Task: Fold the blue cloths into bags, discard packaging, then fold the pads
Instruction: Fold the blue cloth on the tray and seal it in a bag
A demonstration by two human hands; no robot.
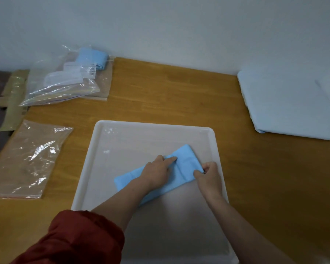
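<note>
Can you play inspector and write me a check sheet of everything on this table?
Surface: wooden table, with a white tray on it.
Job's things: blue cloth part-folded on the tray; empty clear bag at left; filled bags at back left, one holding a folded blue piece; pale blue pads at right.
Clutter: gold wrappers at the left edge.
Hands: left hand presses the cloth; right hand pinches its right end.
Cables: nothing seen.
Surroundings: plain wall.
</note>
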